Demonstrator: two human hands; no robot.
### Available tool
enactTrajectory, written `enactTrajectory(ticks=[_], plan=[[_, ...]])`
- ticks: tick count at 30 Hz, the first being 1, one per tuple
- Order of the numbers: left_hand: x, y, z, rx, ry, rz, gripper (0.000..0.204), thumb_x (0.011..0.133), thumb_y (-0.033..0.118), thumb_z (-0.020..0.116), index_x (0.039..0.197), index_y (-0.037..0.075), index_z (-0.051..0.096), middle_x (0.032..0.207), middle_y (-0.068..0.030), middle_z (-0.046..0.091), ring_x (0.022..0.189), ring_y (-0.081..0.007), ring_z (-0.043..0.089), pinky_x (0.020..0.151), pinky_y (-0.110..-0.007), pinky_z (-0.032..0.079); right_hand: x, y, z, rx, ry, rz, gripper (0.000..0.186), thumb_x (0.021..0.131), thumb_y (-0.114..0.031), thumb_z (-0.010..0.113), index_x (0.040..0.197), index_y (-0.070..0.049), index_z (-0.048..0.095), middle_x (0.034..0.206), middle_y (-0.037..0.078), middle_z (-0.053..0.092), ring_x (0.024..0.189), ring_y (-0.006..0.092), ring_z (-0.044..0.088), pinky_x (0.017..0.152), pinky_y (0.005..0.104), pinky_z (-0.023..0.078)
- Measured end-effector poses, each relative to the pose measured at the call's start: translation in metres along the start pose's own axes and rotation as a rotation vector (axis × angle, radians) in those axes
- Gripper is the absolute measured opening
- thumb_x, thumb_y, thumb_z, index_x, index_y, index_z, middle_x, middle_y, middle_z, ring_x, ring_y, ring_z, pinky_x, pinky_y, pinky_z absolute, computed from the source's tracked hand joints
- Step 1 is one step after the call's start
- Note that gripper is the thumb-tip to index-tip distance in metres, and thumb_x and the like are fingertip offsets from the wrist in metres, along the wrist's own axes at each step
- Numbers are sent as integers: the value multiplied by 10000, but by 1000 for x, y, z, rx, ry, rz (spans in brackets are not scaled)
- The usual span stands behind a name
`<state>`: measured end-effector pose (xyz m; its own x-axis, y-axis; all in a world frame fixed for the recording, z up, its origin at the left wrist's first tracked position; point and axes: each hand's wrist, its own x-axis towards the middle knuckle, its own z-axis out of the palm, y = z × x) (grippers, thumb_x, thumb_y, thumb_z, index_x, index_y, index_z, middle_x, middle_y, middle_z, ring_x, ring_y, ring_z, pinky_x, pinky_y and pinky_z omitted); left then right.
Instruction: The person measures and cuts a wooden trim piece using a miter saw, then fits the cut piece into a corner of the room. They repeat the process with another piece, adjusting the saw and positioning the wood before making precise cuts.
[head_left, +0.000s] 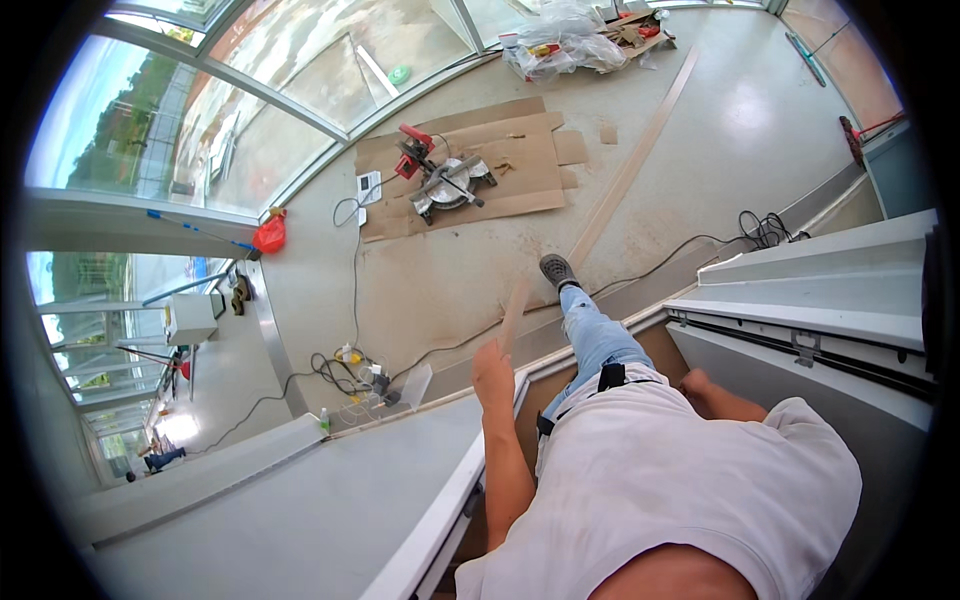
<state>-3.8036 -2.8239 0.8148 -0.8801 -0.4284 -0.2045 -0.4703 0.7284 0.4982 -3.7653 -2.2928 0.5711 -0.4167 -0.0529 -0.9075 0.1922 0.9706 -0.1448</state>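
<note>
My left hand (492, 372) is closed around the near end of a thin, flat light-brown strip (514, 312), which points away toward the floor. A longer strip of similar colour (640, 145) runs across the floor beyond my shoe (557, 270); the shoe hides whether the two are one piece. My right hand (696, 384) hangs by my hip, beside the dark panel under the white door frame (800, 320). Its fingers are small and partly hidden, so I cannot tell what they do.
A red-and-silver mitre saw (445, 180) stands on flattened cardboard (535, 185). Black cable (660, 265) crosses the floor to a tangle of plugs (365, 380). Plastic-wrapped scraps (570, 40) lie at the far window. A raised sill (640, 318) crosses by my legs.
</note>
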Motion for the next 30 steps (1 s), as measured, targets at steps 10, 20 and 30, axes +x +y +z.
enactTrajectory(ticks=[10, 20, 30], plan=[[146, -74, -113, 194, -17, -47, 214, 822, 94, 710, 1010, 36, 626, 979, -168, 633, 963, -387, 596, 821, -486, 472, 100, -387, -340, 769, 469, -428, 268, 901, -196, 534, 962, -3, 710, 715, 73, 685, 614, 141, 575, 551, 306, 450], [360, -180, -180, 369, -160, 186, 238, 847, 153, 713, 1028, 40, 609, 961, -168, 611, 935, -385, 586, 789, -477, 478, 165, -480, -311, 680, 439, -292, 248, 866, -165, 537, 917, 1, 714, 736, 110, 710, 671, 205, 664, 635, 367, 517], [633, -343, -92, 426, -337, 584, 215, 833, 129, 711, 1012, 60, 614, 937, -142, 599, 901, -354, 583, 770, -468, 476, 221, -580, -158, 566, 323, 71, 274, 830, -213, 550, 843, 2, 719, 723, 127, 715, 682, 263, 693, 685, 405, 537]])
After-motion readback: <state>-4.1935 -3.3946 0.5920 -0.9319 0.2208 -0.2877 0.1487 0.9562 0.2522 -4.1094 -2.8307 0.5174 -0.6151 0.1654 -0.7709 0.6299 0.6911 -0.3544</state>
